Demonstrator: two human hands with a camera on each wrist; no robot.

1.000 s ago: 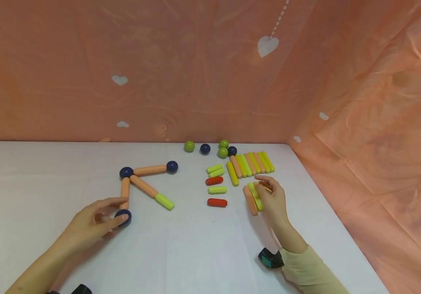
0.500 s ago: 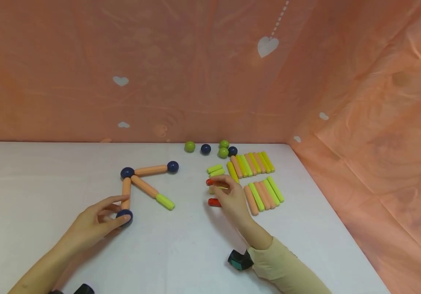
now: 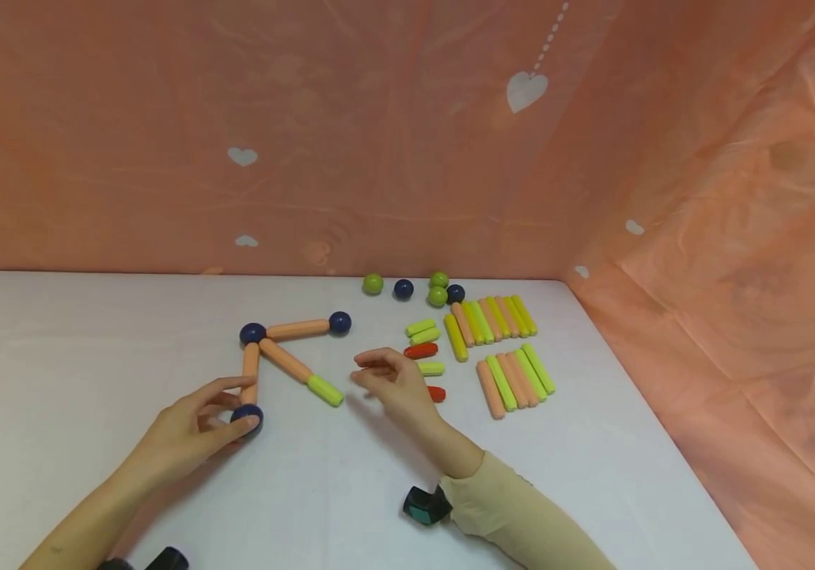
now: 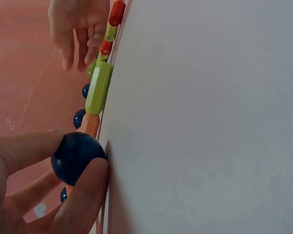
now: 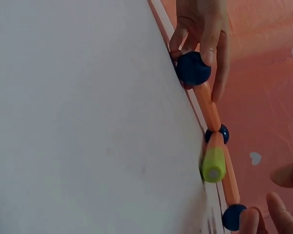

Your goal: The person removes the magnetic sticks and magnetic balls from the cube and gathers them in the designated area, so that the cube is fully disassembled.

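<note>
My left hand (image 3: 183, 434) pinches a dark blue ball (image 3: 247, 416) between thumb and fingers, at the near end of a joined figure. From a second blue ball (image 3: 252, 333) at its corner run three orange rods: one down to the held ball, one rightwards to another blue ball (image 3: 339, 322), and a slanting orange rod (image 3: 286, 362) ending in a short lime rod (image 3: 325, 390). Over the table, right of that lime tip, hovers my right hand (image 3: 403, 396), its fingers loosely bent with nothing between them. The left wrist view shows the held ball (image 4: 78, 158) up close.
Partly behind the right hand lie short lime rods and red rods (image 3: 422, 350). Farther right are two rows of long rods (image 3: 514, 378) in orange, lime and yellow. Green balls (image 3: 373, 284) and blue balls (image 3: 403, 289) sit by the back edge, before an orange curtain.
My right hand has moved left from the long rods, past the short rods, towards the joined figure, carrying nothing. The left hand keeps its hold on the blue ball.
</note>
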